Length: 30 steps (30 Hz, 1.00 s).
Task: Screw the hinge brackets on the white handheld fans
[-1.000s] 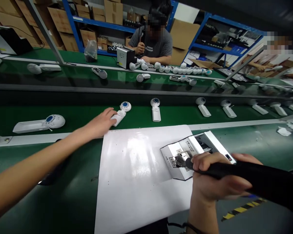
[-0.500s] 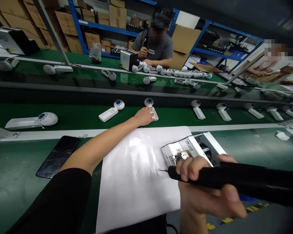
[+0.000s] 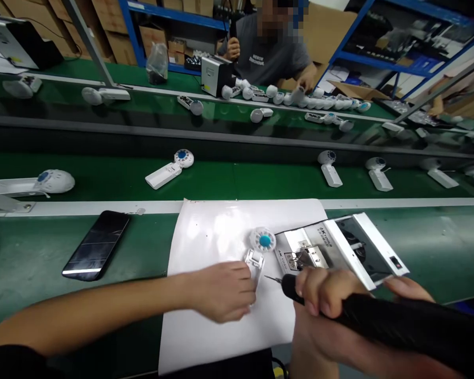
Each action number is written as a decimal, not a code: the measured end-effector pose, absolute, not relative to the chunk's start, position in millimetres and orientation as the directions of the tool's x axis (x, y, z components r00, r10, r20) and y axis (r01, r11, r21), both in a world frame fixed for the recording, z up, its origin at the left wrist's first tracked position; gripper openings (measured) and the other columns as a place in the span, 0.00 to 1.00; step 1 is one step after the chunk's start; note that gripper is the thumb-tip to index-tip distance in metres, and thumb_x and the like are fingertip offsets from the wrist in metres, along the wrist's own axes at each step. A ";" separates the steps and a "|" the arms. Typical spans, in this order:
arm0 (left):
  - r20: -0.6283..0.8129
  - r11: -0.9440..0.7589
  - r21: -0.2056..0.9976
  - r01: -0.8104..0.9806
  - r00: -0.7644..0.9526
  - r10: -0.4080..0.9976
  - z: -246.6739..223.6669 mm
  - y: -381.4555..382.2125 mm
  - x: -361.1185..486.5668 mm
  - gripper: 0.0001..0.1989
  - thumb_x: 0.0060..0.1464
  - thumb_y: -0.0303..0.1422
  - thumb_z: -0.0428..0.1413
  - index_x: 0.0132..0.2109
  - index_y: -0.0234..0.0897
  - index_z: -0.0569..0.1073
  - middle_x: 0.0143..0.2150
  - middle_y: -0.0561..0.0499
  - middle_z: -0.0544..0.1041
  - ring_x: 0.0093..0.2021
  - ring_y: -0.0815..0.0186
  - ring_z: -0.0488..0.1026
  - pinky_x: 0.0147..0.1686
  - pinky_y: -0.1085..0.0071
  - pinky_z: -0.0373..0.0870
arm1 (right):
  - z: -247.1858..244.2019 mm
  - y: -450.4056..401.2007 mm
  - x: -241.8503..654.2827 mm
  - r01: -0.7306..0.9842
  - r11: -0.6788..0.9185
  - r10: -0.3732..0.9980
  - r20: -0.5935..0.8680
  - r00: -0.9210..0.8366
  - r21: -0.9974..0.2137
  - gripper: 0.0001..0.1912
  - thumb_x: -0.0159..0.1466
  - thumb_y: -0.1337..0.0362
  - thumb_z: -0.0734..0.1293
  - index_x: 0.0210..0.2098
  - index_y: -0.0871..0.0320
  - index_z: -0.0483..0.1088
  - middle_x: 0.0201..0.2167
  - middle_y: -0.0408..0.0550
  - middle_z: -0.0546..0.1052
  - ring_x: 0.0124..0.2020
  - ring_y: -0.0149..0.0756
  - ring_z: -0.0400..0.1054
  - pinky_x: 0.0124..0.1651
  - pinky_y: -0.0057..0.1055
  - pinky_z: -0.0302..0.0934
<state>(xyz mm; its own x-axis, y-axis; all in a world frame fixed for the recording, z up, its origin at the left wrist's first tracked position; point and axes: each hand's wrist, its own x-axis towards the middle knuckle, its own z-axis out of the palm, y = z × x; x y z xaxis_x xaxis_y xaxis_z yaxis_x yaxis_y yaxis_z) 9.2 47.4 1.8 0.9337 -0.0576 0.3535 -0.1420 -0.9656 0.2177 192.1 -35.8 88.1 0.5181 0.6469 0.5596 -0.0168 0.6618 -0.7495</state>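
One unit (image 3: pixel 263 241) has left the belt (image 3: pixel 237 179) for the sheet (image 3: pixel 211 231), left hand (image 3: pixel 223 291) gripping it, seemingly within reach of the driver (image 3: pixel 379 321) the right hand (image 3: pixel 334 301) clasps.

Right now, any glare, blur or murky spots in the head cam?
Head view: glare whitens the upper part of the white sheet, and faint reflections streak the phone; also in the head view, the right hand looks slightly soft, and the black tool loses detail toward the dark right edge.

The left grip (image 3: pixel 226 292) brought a white device (image 3: pixel 256 257) from the belt (image 3: pixel 237 176) to the sheet (image 3: pixel 205 234).
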 end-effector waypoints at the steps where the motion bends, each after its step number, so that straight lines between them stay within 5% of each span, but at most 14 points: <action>1: 0.373 -0.962 0.222 -0.162 0.925 -0.069 -2.3 37.0 6.0 0.12 0.75 0.39 0.59 0.43 0.37 0.79 0.43 0.45 0.80 0.42 0.59 0.73 0.53 0.61 0.72 | 87.0 -26.6 184.8 -0.020 0.650 0.663 0.553 0.505 -0.760 0.37 0.70 0.23 0.52 0.57 0.42 0.70 0.19 0.32 0.66 0.13 0.31 0.54 0.17 0.32 0.56; 11: 0.488 -0.961 0.229 -0.155 0.873 -0.024 -8.9 29.6 6.9 0.16 0.79 0.40 0.56 0.41 0.37 0.79 0.41 0.47 0.80 0.45 0.60 0.76 0.58 0.61 0.71 | 65.4 14.0 166.8 0.051 0.613 0.665 0.549 0.506 -0.789 0.34 0.67 0.27 0.66 0.53 0.48 0.65 0.19 0.28 0.69 0.12 0.29 0.56 0.18 0.30 0.60; 20: 0.477 -0.944 0.287 -0.160 0.879 -0.004 -4.9 29.7 5.7 0.13 0.77 0.40 0.59 0.41 0.39 0.78 0.40 0.49 0.80 0.46 0.59 0.76 0.58 0.61 0.70 | 42.9 28.1 156.9 -0.026 0.544 0.774 0.490 0.401 -0.838 0.26 0.69 0.37 0.72 0.50 0.49 0.65 0.19 0.29 0.67 0.13 0.28 0.55 0.17 0.27 0.54; 30: 0.462 -0.949 0.284 -0.138 0.887 0.010 -15.3 23.6 4.1 0.14 0.73 0.42 0.64 0.41 0.39 0.75 0.40 0.50 0.79 0.45 0.59 0.74 0.55 0.61 0.67 | 56.2 21.1 152.2 0.079 0.591 0.717 0.567 0.404 -0.803 0.21 0.74 0.41 0.67 0.53 0.49 0.65 0.20 0.30 0.65 0.14 0.29 0.56 0.17 0.27 0.54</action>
<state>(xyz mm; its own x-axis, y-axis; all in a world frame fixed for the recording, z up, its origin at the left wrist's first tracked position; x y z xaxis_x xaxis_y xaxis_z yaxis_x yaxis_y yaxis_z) 4.1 23.6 -15.3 0.8869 0.0097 0.4619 -0.1377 -0.9488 0.2843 152.2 21.1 56.2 0.4042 0.7173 0.5675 0.0786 0.5909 -0.8029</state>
